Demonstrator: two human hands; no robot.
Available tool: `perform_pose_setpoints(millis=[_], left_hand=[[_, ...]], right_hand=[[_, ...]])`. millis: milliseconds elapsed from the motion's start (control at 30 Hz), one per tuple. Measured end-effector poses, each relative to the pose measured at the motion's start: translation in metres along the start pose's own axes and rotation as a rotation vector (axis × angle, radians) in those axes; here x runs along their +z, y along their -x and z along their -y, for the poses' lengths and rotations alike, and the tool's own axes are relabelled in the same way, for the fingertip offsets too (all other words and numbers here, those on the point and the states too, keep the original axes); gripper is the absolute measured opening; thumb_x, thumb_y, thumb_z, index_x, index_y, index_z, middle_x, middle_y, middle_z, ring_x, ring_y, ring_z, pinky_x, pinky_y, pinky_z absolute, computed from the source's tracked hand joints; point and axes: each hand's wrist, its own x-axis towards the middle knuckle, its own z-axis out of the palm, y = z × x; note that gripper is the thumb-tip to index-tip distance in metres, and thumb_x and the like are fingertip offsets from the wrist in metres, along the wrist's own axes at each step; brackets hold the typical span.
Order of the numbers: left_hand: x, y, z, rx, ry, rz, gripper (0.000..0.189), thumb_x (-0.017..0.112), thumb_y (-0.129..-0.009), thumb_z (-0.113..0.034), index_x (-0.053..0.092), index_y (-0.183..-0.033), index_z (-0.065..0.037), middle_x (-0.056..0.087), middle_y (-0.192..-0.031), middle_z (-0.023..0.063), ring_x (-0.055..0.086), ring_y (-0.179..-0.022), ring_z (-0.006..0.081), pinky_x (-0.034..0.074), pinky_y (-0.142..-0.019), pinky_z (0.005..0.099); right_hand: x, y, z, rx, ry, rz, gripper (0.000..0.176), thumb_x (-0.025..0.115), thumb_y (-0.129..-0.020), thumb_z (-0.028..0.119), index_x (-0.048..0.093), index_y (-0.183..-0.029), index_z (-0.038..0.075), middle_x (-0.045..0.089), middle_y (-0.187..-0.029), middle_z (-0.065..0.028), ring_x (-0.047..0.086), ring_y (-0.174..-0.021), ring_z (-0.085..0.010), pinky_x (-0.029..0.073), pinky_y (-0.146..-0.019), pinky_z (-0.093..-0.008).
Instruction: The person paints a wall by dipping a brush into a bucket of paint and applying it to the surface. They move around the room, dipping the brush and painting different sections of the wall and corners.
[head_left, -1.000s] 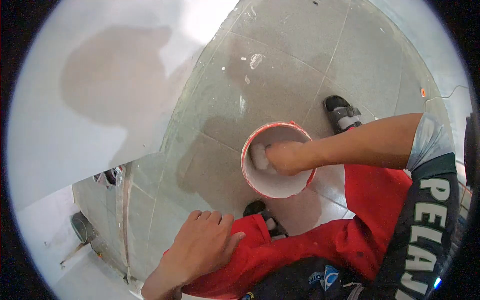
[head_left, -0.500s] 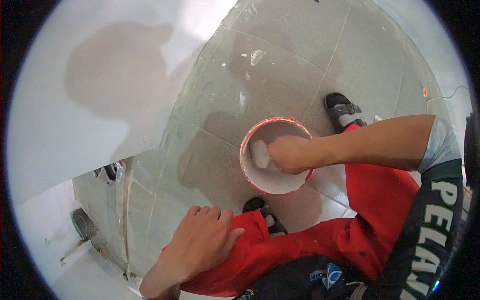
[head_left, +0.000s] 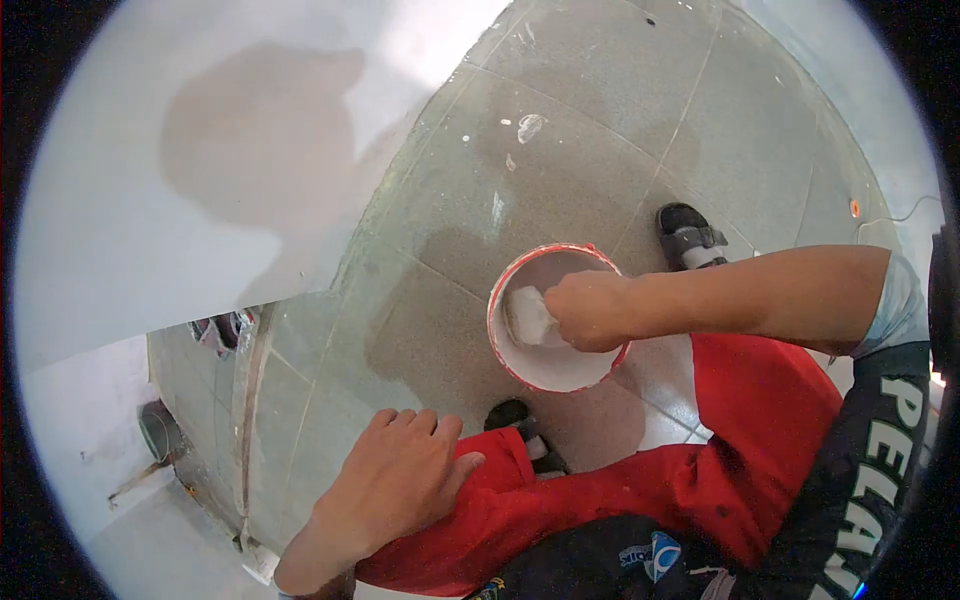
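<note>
A round bucket (head_left: 497,345) with a red rim stands on the tiled floor, its inside whitish. My right hand (head_left: 592,311) reaches into it, fingers closed round a pale, white-coated object (head_left: 530,316) whose exact kind is unclear. That object sits near the bucket's left inner wall. My left hand (head_left: 407,482) rests palm down over the knee of my red trousers (head_left: 620,490), fingers loosely bent and somewhat apart, holding nothing.
A white wall (head_left: 200,180) fills the left. Black sandals (head_left: 690,238) are on my feet beside the bucket. White spots mark the grey tiles (head_left: 600,120). A small orange object (head_left: 855,208) and a thin cable lie at the right. A dark round container (head_left: 158,432) stands lower left.
The view has shifted slightly, so the bucket and floor marks appear a little further right and down. Inside the bucket, the pale object in my right hand has tilted slightly.
</note>
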Motion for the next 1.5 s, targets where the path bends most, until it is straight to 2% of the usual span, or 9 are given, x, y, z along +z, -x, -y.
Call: perform_pose_setpoints(millis=[200, 433, 500, 567, 767, 1033, 1133, 1333, 1500], left_hand=[[0.003, 0.005, 0.001, -0.005, 0.013, -0.052, 0.032, 0.058, -0.093, -0.034, 0.06, -0.091, -0.002, 0.065, -0.082, 0.0174, 0.064, -0.081, 0.0328, 0.047, -0.08, 0.042], [0.001, 0.007, 0.0, -0.049, 0.07, 0.0, 0.032, 0.058, -0.093, -0.033, 0.057, -0.093, -0.001, 0.06, -0.087, 0.0178, 0.059, -0.088, 0.035, 0.045, -0.085, 0.0442], [0.002, 0.007, 0.001, -0.031, 0.025, -0.06, 0.031, 0.058, -0.093, -0.033, 0.06, -0.09, -0.003, 0.065, -0.082, 0.0167, 0.064, -0.081, 0.0323, 0.046, -0.078, 0.0414], [0.004, 0.008, 0.002, -0.025, 0.031, -0.088, 0.031, 0.058, -0.093, -0.033, 0.06, -0.09, -0.003, 0.064, -0.081, 0.0163, 0.064, -0.08, 0.032, 0.046, -0.078, 0.0413], [0.002, 0.009, 0.0, -0.024, 0.021, -0.123, 0.03, 0.059, -0.092, -0.033, 0.06, -0.089, -0.003, 0.063, -0.079, 0.0152, 0.063, -0.078, 0.0316, 0.046, -0.076, 0.0409], [0.013, 0.014, 0.002, -0.078, 0.086, -0.139, 0.034, 0.055, -0.095, -0.036, 0.059, -0.096, -0.002, 0.065, -0.086, 0.0157, 0.064, -0.086, 0.0335, 0.047, -0.078, 0.043], [0.021, 0.011, -0.002, -0.028, 0.079, -0.224, 0.035, 0.056, -0.094, -0.036, 0.06, -0.096, -0.002, 0.065, -0.085, 0.0153, 0.064, -0.086, 0.0321, 0.047, -0.077, 0.0436], [0.029, 0.011, -0.015, 0.061, 0.08, -0.122, 0.031, 0.058, -0.091, -0.032, 0.064, -0.091, -0.002, 0.066, -0.083, 0.0149, 0.065, -0.084, 0.0308, 0.045, -0.073, 0.0431], [0.033, 0.018, -0.024, 0.097, -0.003, -0.213, 0.022, 0.062, -0.082, -0.025, 0.069, -0.083, -0.005, 0.068, -0.08, 0.012, 0.066, -0.079, 0.0278, 0.044, -0.07, 0.0421]], right_hand=[[-0.025, 0.01, 0.005, 0.015, 0.083, 0.078, 0.024, 0.056, -0.081, 0.013, 0.069, -0.088, -0.007, 0.067, -0.092, -0.0286, 0.067, -0.09, -0.0408, 0.052, -0.081, -0.0481], [-0.044, 0.025, -0.003, 0.046, 0.074, 0.11, 0.039, 0.056, -0.091, 0.03, 0.068, -0.092, -0.007, 0.067, -0.091, -0.0274, 0.065, -0.089, -0.0412, 0.05, -0.079, -0.0489], [-0.055, 0.028, -0.007, 0.067, 0.042, 0.124, 0.042, 0.055, -0.094, 0.034, 0.067, -0.092, -0.006, 0.067, -0.089, -0.027, 0.064, -0.085, -0.0416, 0.049, -0.077, -0.0493], [-0.062, 0.031, -0.014, 0.044, 0.028, 0.197, 0.045, 0.052, -0.097, 0.037, 0.065, -0.085, -0.004, 0.067, -0.079, -0.02, 0.063, -0.071, -0.033, 0.049, -0.068, -0.0445], [-0.092, 0.045, -0.045, 0.036, -0.369, 0.469, 0.036, 0.056, -0.097, 0.034, 0.06, -0.082, 0.003, 0.061, -0.068, -0.0014, 0.054, -0.061, -0.0096, 0.044, -0.055, -0.0276], [-0.106, 0.055, -0.065, 0.133, -0.43, 0.576, 0.025, 0.057, -0.098, 0.031, 0.062, -0.091, 0.007, 0.064, -0.075, 0.0021, 0.054, -0.065, -0.0054, 0.043, -0.056, -0.0238], [-0.122, 0.062, -0.057, 0.18, -0.528, 0.572, 0.026, 0.058, -0.098, 0.033, 0.064, -0.096, 0.007, 0.063, -0.073, 0.0026, 0.055, -0.065, -0.0068, 0.042, -0.053, -0.0233], [-0.16, 0.057, -0.036, 0.087, -0.562, 0.477, 0.025, 0.061, -0.096, 0.028, 0.064, -0.097, 0.003, 0.066, -0.076, -0.0033, 0.053, -0.061, -0.0061, 0.038, -0.051, -0.0217], [-0.173, 0.029, 0.014, -0.184, -0.553, 0.228, 0.028, 0.058, -0.098, 0.028, 0.059, -0.105, 0.001, 0.065, -0.073, -0.0074, 0.054, -0.058, -0.0097, 0.041, -0.049, -0.0233]])
